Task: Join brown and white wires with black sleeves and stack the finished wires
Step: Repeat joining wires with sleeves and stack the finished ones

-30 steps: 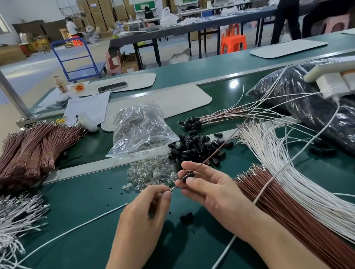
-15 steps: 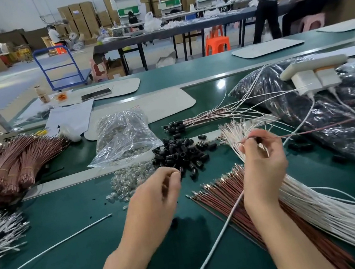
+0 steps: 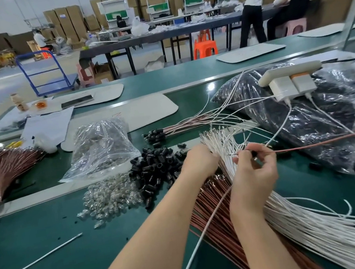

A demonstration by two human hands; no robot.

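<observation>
A worker at a green assembly bench is midway through a wire-joining job. The right hand pinches a brown wire that carries what appears to be a black sleeve just beside the fingertips, the wire trailing off to the right above a bagged heap of dark parts. The left hand reaches into the tips of the loose white wires fanned across the near right of the bench; whether it has closed on one cannot be told, as the fingers are hidden behind the hand and the strands.

Beneath the wrists lies the supply of loose brown wires, running toward the near edge. A pile of black sleeves sits just left of the hands, with a scatter of small clear parts beside it and a clear plastic bag behind.

A small stack of finished wires, sleeve ends pointing left, rests on the far side of the sleeve pile. Judging by that modest stack against the thick bundles still unjoined, the job appears to be in its early part: a white wire must yet be mated to the sleeved brown one, and many pairs remain.
</observation>
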